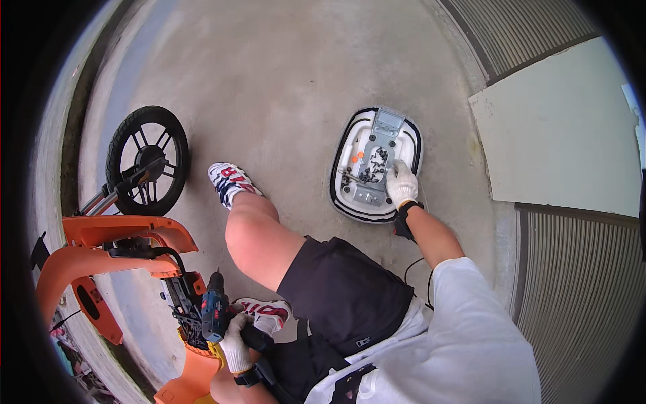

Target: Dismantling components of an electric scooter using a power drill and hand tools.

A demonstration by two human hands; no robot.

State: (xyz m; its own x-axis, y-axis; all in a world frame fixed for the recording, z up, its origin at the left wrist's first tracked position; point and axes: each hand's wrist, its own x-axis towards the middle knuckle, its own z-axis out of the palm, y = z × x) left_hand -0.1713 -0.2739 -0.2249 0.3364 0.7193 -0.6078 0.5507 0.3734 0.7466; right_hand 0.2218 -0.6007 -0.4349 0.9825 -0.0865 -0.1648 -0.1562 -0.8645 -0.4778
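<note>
My left hand, in a white knit glove, grips a blue and black cordless drill. The drill's bit points away from me, beside the opened body of an orange electric scooter. My right hand, gloved too, is over the right side of what looks like an upturned seat on the floor. Its fingers look curled together; whatever they pinch is hidden. Loose black screws lie in the seat's metal-plated underside, with small orange pieces beside them.
The scooter's black spoked wheel and a detached orange panel are at the left. My feet rest on the concrete floor. A pale board leans on a ribbed shutter at the right.
</note>
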